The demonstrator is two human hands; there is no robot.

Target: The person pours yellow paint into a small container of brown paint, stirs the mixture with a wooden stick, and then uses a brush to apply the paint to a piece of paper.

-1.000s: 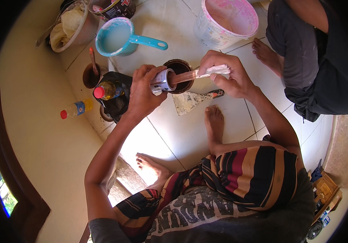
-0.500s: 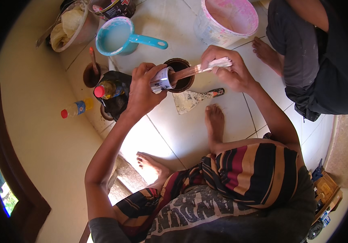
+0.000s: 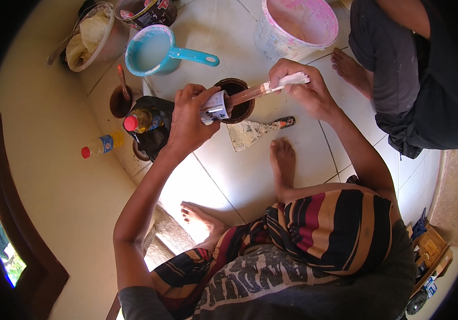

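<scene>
Brush (image 3: 242, 97): held level just above the dark tin (image 3: 234, 100), bristle end wrapped in white paper.
Left hand (image 3: 189, 124): closed around the wrapped head.
Right hand (image 3: 304, 92): fingers pinched on the handle tip.
Scraper (image 3: 253, 131): just beside tin.
Floor (image 3: 229, 176): pale glossy tiles; teal dipper (image 3: 157, 50) and pink-stained bucket (image 3: 295, 25) beyond tin.
Wall (image 3: 53, 176): cream, left of tin.

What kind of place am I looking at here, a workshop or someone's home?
Probably a room in a home under painting work: a tiled floor, a paint-smeared bucket, a putty scraper, and the left hand and right hand holding a paintbrush.
</scene>
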